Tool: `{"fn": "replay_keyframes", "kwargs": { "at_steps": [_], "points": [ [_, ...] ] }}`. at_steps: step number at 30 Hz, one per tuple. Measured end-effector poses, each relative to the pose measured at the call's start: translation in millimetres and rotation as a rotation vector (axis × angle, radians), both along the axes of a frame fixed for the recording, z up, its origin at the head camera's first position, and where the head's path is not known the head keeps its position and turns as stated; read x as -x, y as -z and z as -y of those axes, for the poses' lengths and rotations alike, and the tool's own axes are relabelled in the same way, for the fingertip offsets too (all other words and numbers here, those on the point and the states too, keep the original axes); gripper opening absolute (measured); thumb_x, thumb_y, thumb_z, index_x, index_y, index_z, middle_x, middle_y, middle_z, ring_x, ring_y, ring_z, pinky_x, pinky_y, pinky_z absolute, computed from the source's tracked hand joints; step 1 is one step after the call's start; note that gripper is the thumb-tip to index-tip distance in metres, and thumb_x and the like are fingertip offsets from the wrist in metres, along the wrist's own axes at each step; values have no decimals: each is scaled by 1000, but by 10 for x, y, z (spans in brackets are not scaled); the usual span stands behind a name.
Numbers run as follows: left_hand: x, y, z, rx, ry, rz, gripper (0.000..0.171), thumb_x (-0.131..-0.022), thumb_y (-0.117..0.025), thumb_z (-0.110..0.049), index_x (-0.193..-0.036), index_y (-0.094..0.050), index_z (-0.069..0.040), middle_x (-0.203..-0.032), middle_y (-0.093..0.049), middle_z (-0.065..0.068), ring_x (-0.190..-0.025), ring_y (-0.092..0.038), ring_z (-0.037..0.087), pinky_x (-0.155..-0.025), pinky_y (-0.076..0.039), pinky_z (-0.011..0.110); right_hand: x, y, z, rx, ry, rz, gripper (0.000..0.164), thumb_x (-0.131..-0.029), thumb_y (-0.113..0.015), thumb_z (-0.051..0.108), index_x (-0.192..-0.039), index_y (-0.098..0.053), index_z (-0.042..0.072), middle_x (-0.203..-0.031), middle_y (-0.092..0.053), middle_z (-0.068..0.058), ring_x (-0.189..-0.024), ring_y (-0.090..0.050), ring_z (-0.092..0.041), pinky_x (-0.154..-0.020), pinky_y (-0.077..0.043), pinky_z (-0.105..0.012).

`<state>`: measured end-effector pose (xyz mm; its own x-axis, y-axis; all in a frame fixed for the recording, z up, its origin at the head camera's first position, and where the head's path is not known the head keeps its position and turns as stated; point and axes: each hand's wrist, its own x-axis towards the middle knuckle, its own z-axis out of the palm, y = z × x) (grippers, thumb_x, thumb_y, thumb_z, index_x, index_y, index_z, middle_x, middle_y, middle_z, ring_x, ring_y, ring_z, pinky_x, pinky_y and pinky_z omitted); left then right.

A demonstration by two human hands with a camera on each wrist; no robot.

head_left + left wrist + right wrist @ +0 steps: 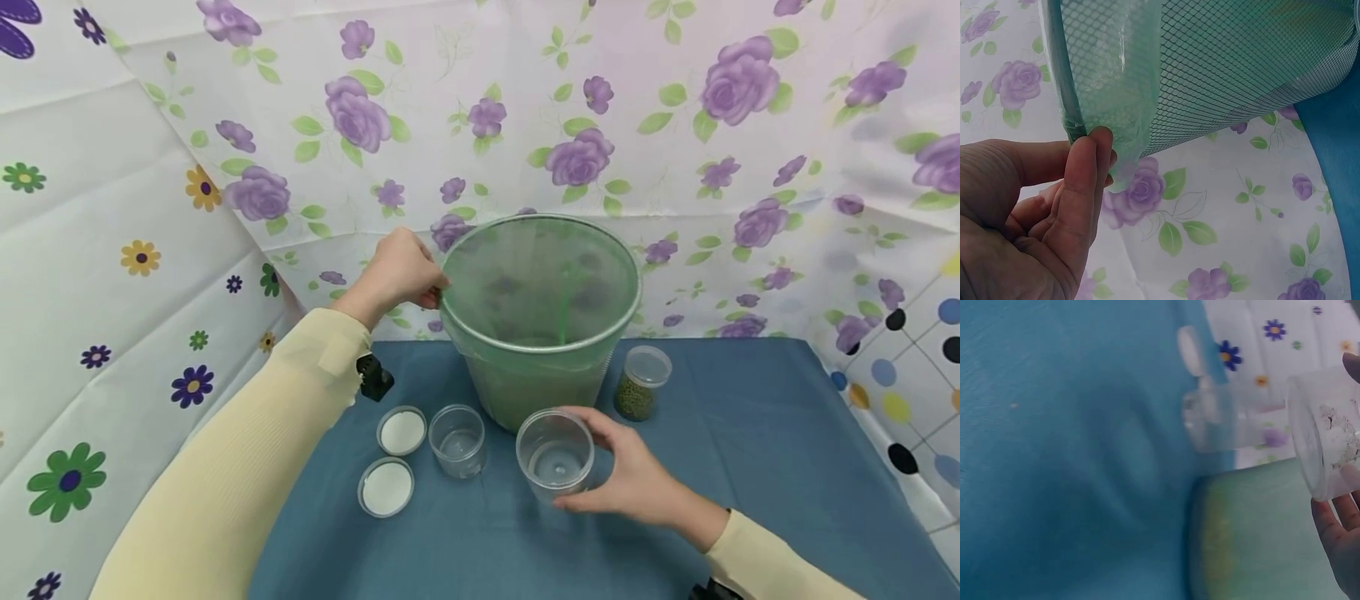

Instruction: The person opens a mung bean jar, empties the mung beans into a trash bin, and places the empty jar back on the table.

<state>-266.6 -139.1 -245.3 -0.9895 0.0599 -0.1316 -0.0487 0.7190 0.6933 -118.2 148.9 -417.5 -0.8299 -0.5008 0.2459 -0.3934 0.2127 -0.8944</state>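
Note:
A mesh wastebasket (536, 392) lined with a green trash bag (517, 283) stands at the back of the table. At its left rim my left hand (401, 267) pinches the bag's edge; the left wrist view shows the thumb and fingertips (1099, 140) right at the rim. My right hand (633, 479) grips a clear plastic jar (555, 458) without a lid, held in front of the basket. In the right wrist view the jar (1329, 437) lies sideways with dark specks on its wall. A second clear open jar (459, 450) stands to its left.
Two round white-topped lids (402, 432) lie on the blue tablecloth (735, 467), left of the standing jar. Right of the wastebasket stands a lidded jar (637, 396) partly filled with small green beans. A flowered sheet (480, 117) hangs close behind the basket.

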Motion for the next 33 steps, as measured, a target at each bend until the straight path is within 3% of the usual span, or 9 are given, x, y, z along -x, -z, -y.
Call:
{"fn": "replay_keyframes", "kwargs": {
  "at_steps": [3,8,13,18,27,33],
  "points": [
    [1,1,6,2,3,-2,29,-80,-69,-9,-54,-58,-3,-64,-69,15,-63,-70,30,-57,-57,32,53,201,51,-26,7,8,86,-63,-86,31,-137,-44,23,-131,-53,3,-116,-54,-20,-93,-49,-40],
    [7,7,9,7,2,-6,29,-80,-69,-9,-54,-58,-4,-63,-69,15,-58,-70,26,-57,-57,32,159,561,106,-135,69,-68,90,-59,-85,46,-137,-44,30,-129,-48,10,-115,-52,-14,-91,-49,-42],
    [14,9,5,12,6,-11,31,-81,-68,-9,-53,-57,-4,-62,-68,14,-53,-68,21,-57,-57,32,241,801,173,-225,144,-110,93,-54,-85,54,-136,-45,36,-122,-48,11,-108,-53,-11,-84,-50,-36],
    [5,7,11,8,4,-8,30,-81,-68,-10,-53,-58,-4,-63,-69,15,-55,-69,23,-57,-58,32,281,886,265,-220,188,-39,90,-52,-90,43,-131,-48,36,-122,-54,13,-109,-57,-11,-82,-53,-26],
    [7,17,22,-8,4,-10,29,-80,-68,-9,-54,-58,-3,-65,-69,16,-57,-69,25,-57,-57,32,297,981,403,-175,181,21,87,-55,-91,27,-131,-50,25,-123,-58,0,-113,-57,-18,-90,-52,-33],
    [6,24,22,-9,7,-16,30,-81,-68,-9,-53,-56,-4,-65,-69,16,-60,-70,27,-56,-57,32,304,1032,448,-184,179,42,88,-56,-90,29,-132,-47,20,-124,-58,-4,-114,-58,-20,-91,-52,-32]
  ]
}}
